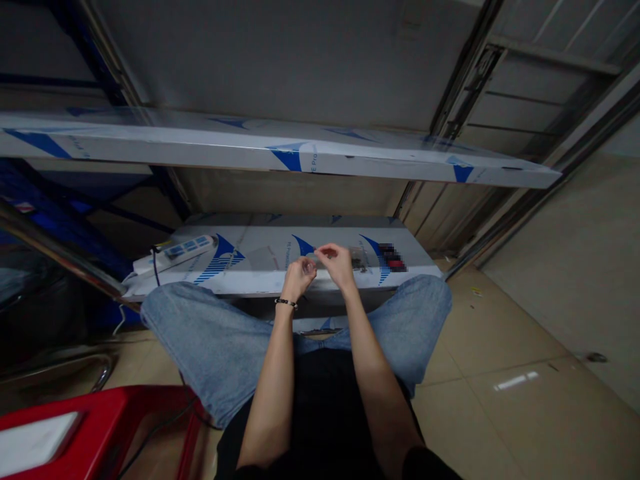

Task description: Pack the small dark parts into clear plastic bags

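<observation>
Left hand (298, 277) is closed around a small clear piece (309, 267), seen from the head camera; the piece sits at the fingertips, at two o'clock from the middle of that hand. From the pinched fingertips of the right hand (339, 264), the same piece lies just beside, toward seven o'clock. The right thumb and forefinger are brought close together, but I cannot tell whether they touch or hold anything.

Both forearms are bare and reach up from six o'clock, converging over the near edge of a low shelf (340, 233). The left fingers curl inward; the right wrist bends so its fingers point to ten o'clock. A dark beaded bracelet (286, 304) circles the left wrist.

The shelf is flat, wrapped in whitish film printed with blue triangles. On it, at three o'clock from the right hand, are small items (359, 261) too blurred to name, then a pixelated dark-and-red object (393, 258). A white power strip (175, 255) lies at nine o'clock. An upper shelf (210, 143) in similar film spans twelve o'clock. Faded blue jeans (205, 347) cover the spread knees; a smooth red stool (115, 408) stands at eight o'clock.
</observation>
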A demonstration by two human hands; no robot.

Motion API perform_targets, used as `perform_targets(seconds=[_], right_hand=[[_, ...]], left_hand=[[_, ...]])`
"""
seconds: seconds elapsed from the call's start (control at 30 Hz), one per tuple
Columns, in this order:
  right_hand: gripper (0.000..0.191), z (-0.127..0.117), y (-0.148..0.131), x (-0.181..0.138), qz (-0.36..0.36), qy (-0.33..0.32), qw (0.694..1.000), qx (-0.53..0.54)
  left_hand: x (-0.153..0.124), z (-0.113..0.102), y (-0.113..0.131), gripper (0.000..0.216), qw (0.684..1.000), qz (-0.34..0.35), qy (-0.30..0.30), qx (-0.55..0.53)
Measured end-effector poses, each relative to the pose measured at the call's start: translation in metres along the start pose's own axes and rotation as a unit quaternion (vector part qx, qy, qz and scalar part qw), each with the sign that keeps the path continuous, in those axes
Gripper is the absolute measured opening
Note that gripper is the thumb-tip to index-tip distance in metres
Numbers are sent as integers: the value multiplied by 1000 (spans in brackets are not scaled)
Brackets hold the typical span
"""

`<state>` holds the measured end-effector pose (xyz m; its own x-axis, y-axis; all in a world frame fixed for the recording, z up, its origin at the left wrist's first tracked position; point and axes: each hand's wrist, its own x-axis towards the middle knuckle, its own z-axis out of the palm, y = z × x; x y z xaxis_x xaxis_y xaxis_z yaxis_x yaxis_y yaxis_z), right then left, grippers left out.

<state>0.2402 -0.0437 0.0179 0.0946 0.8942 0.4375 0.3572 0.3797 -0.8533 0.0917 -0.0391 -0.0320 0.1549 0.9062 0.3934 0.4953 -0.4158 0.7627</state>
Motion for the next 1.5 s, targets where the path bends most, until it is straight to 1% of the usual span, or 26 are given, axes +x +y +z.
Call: perform_targets(seconds=[0.07, 0.13, 0.3, 0.4, 0.47, 0.57, 0.63, 0.73, 0.8, 0.87, 0.97, 1.03, 1.1, 1.17, 1.27, 1.37, 1.5], right_hand=[[18, -1, -11, -9, -12, -29, 999, -2], [16, -3, -15, -14, -10, -41, 999, -6], [14, 0, -10, -14, -6, -89, 996, -14], [12, 6, -5, -16, -4, -97, 994, -39], [14, 7, -4, -18, -5, -104, 994, -42], [21, 2, -7, -19, -18, -134, 990, -28], [20, -4, -10, -18, -35, -158, 986, -30], [11, -13, -14, -16, -66, -190, 978, -53], [7, -16, -17, -16, -85, -199, 974, -65], [3, -16, -19, -16, -95, -187, 975, -68], [6, -15, -20, -15, -85, -138, 984, -71], [7, -14, -21, -14, -81, -100, 989, -73], [8, -15, -20, -12, -88, -64, 991, -75], [11, -16, -18, -11, -98, -34, 992, -76], [14, -18, -16, -9, -97, 1, 992, -78], [16, -18, -15, -9, -88, 10, 993, -76], [24, -13, -14, -10, -71, 40, 995, -53]], left_hand=[[-1, -2, 1, 5, 1000, 1, 5, 2], [-1, -5, 2, 5, 1000, -1, 8, -4], [0, -11, 5, 7, 1000, 10, 15, -7], [0, -11, 8, 11, 1000, 22, 9, -20], [0, -12, 10, 12, 999, 22, 8, -27], [1, -16, 13, 15, 998, 11, 12, -63], [2, -20, 15, 19, 994, 9, -4, -107], [4, -26, 18, 27, 986, 6, -45, -163], [4, -27, 20, 34, 981, -2, -64, -184], [3, -25, 22, 43, 977, -5, -79, -197], [0, -22, 25, 56, 973, -9, -97, -211], [-1, -21, 25, 59, 965, -34, -118, -233], [-2, -22, 24, 61, 952, -73, -142, -260], [-2, -25, 22, 63, 943, -99, -153, -280], [-1, -29, 19, 61, 938, -100, -143, -299], [0, -32, 19, 58, 943, -90, -138, -290], [-1, -33, 22, 56, 946, -77, -173, -264]])
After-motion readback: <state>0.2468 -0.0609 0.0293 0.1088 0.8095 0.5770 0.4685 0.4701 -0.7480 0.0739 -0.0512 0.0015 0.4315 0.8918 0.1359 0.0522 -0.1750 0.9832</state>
